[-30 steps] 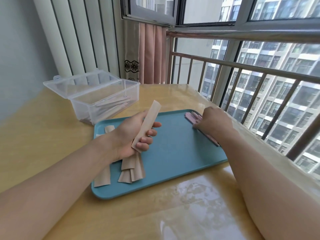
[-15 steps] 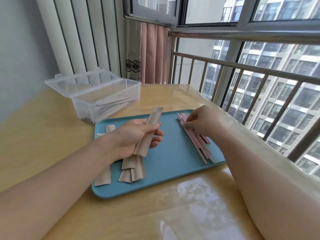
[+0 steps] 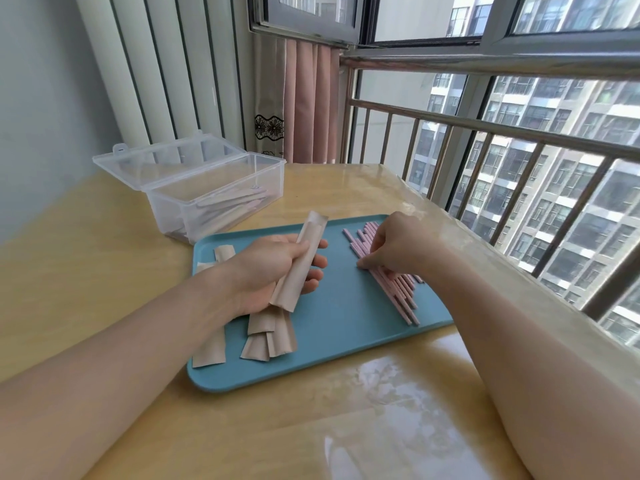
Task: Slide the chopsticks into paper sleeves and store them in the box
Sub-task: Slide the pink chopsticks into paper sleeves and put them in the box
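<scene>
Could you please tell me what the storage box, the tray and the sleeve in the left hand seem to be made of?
The storage box looks like clear rigid plastic: you can see its contents through the walls. The tray seems matte teal plastic, smooth with a rounded rim, though melamine is possible. The sleeve in the left hand appears to be brown kraft-like paper, flat and dull.

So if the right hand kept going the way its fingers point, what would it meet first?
The right hand points left and down, fingertips already on the pink chopsticks; beyond them, likely bare blue tray.
</scene>
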Available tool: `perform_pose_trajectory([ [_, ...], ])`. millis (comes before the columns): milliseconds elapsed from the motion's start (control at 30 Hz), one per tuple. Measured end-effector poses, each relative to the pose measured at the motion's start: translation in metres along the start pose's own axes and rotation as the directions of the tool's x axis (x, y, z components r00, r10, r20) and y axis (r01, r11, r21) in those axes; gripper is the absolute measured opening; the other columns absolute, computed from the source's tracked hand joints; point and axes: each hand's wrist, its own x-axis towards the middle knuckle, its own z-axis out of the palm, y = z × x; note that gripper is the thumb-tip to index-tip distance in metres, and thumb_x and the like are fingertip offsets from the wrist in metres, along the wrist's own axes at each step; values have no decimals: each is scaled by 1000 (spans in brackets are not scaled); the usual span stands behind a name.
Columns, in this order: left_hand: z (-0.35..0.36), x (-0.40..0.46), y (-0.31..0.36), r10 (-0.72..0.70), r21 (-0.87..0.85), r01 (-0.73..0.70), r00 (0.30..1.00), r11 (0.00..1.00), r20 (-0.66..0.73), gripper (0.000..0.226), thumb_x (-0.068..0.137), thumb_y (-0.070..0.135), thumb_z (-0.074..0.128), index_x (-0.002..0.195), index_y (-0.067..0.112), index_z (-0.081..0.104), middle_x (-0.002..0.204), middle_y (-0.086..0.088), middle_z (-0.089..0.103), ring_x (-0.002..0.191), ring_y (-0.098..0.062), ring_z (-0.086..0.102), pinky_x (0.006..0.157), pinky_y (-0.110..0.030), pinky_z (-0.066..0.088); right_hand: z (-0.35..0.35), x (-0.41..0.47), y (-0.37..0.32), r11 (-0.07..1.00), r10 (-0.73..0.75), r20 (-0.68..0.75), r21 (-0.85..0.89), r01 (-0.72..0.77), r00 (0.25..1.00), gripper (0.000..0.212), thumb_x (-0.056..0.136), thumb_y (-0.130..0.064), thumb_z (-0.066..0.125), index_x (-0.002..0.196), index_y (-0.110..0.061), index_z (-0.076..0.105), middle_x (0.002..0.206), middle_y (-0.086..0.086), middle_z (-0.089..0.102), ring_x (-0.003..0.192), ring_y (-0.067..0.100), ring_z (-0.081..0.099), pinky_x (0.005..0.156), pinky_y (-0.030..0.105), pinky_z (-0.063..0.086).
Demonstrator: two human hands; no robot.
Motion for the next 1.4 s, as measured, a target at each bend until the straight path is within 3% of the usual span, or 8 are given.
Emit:
perform_pose_trajectory([
  [300,-3,2,2,-27,-8,27,1000,1000,-1,43,108,38,35,112,8,64,69,-1,47,51,-11,43,44,-20,42,8,6,2,997,-64,-115,-54,59,991,35,77,-20,79,83,13,68,59,12,56,55,22,51,61,45,58],
  [367,-3,1,2,-25,-1,25,1000,1000,-2,42,107,38,35,112,8,64,70,-2,48,52,-11,44,44,-20,42,11,8,3,995,-81,-138,-67,73,987,34,76,-18,77,73,13,64,57,10,48,54,21,44,50,38,45],
  [467,-3,1,1,-27,11,27,1000,1000,1,42,107,37,36,114,7,64,70,-2,49,52,-12,45,44,-21,43,7,8,3,986,-13,-155,163,39,988,28,82,-16,71,63,-2,58,58,11,42,53,21,38,50,30,33],
  [600,-4,0,3,-30,28,29,999,999,33,41,108,35,35,119,7,63,71,-3,51,52,-13,47,46,-23,45,-12,2,1,527,108,43,845,-94,993,17,95,-7,61,96,9,65,72,11,59,50,11,47,45,18,43],
  [700,-5,-3,4,-44,62,40,997,997,71,42,108,35,34,121,8,63,71,-4,52,53,-13,49,47,-24,47,-14,3,1,202,56,37,978,-47,998,13,99,-6,58,101,7,61,74,11,58,49,9,51,46,15,48],
  [867,-5,-6,4,-45,198,17,990,980,135,41,108,34,33,120,13,67,71,-4,57,55,-16,54,51,-26,50,-11,7,1,-8,156,-97,995,100,983,42,96,2,59,133,-12,46,88,20,66,60,19,67,56,24,58],
  [1133,-2,-9,2,-2,266,-50,981,963,194,36,109,26,32,124,17,63,81,-6,62,58,-16,55,55,-26,50,-14,9,7,90,218,-258,966,244,941,45,95,0,61,132,-22,47,90,19,69,69,19,69,67,28,58],
  [1400,-4,-5,1,-13,224,-39,975,974,223,36,109,27,31,130,17,58,75,-3,60,53,-13,47,49,-23,42,-10,9,6,119,130,-225,970,210,966,47,93,2,64,134,-18,51,88,19,72,71,21,70,70,30,58],
])
